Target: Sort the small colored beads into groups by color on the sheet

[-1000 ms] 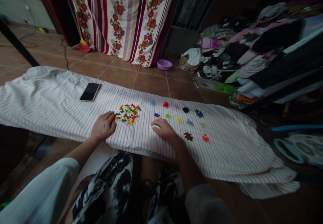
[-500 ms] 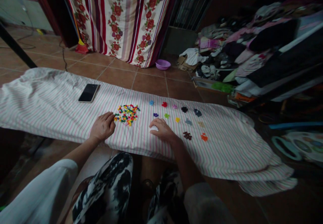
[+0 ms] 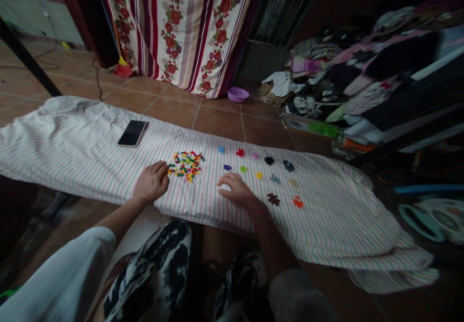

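Observation:
My left hand (image 3: 151,182) lies on the cloth with its fingers stretched out, their tips at the left edge of a heap of small mixed-colour pieces (image 3: 186,165). My right hand (image 3: 237,189) curves its thumb and fingers around some white pieces (image 3: 224,186), partly hidden beneath it. Small single-colour piles lie beyond and beside that hand: light blue (image 3: 221,150), red (image 3: 239,153), dark blue (image 3: 227,167), green (image 3: 243,169), yellow (image 3: 259,175), brown (image 3: 273,199) and orange (image 3: 297,201) among them. The exact kind of piece is too small to tell.
A striped cloth (image 3: 326,225) covers the long low surface. A phone (image 3: 133,133) lies at its left. Beyond, on the tiled floor, are a purple basin (image 3: 238,95), a broom (image 3: 123,68) and a floral curtain (image 3: 174,32). Heaped clothes (image 3: 348,70) fill the right back.
The whole view has shifted slightly, so everything sits a little further right. Both hands keep nearly the same places on the cloth, the right still around the white pieces.

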### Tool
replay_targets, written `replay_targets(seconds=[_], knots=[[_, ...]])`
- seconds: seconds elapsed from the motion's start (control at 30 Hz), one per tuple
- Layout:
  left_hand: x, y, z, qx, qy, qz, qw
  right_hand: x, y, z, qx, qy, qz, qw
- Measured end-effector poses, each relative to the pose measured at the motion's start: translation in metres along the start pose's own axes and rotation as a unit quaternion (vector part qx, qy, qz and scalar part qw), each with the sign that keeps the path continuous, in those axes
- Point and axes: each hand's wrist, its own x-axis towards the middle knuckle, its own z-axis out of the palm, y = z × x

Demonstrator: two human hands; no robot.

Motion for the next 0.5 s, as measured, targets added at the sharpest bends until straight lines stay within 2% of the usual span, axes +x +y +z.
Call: replay_targets(seconds=[0.13,0.27,0.5], knots=[[0.0,0.0,0.0,0.008,-0.001,0.001,1.0,0.002,-0.001,-0.005,0.024,0.001,-0.02,1.0],[0.0,0.0,0.0,-0.001,-0.005,-0.001,1.0,0.019,-0.009,-0.007,0.03,0.035,-0.014,0.999],[0.0,0.001,0.0,-0.006,-0.003,-0.003,1.0,0.062,-0.026,0.013,0.005,0.081,0.034,0.996]])
